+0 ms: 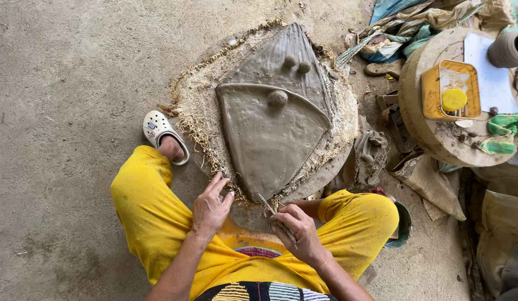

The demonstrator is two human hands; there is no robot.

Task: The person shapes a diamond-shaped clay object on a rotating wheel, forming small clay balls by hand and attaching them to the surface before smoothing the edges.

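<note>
Right hand (pixel 297 229) grips thin stick (pixel 268 205) at clay slab (pixel 273 128); yellow tray (pixel 451 90) right.

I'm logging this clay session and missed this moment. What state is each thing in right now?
Clay slab: wet, flat on a fibre mat, three balls pressed on.
Left hand: open, fingertips at the slab's lower edge.
Right hand: closed on a thin tool.
Thin tool: tip at the slab's bottom point.
Yellow tray: open, on the round stand.
White clog: worn on the foot.
</note>
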